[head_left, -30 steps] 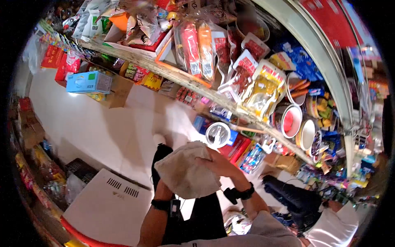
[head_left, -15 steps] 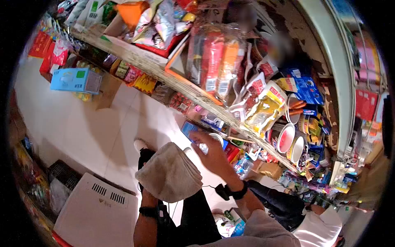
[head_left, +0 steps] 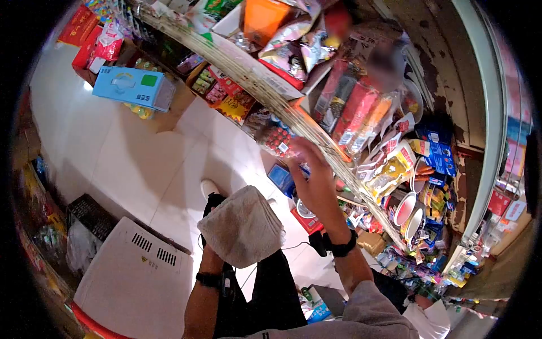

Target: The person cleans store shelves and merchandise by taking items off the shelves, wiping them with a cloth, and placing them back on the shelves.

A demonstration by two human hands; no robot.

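Observation:
A folded beige cloth (head_left: 243, 227) rests on my left hand (head_left: 211, 255), which holds it from below. The cloth covers most of that hand's fingers. My right hand (head_left: 314, 176) reaches to the lower shelf with its fingers stretched out and the thumb apart. Its fingertips are at the edge of a clear-wrapped pack with red round pieces and a white label (head_left: 280, 141); whether they touch it I cannot tell. Below that hand lie a blue pack (head_left: 280, 179) and a round white-rimmed tub (head_left: 305, 209).
A worn wooden shelf edge (head_left: 265, 96) runs diagonally above my right hand, with snack bags and paper cups (head_left: 404, 209) on it. A blue carton (head_left: 127, 87) stands at the left. A white chest-like appliance (head_left: 132, 282) is at the lower left. Another person's sleeve (head_left: 432, 319) shows at the lower right.
My right hand has moved up and forward along the lower shelf, from near the tub to the red-patterned pack. The view has shifted left. The cloth stays on my left hand.

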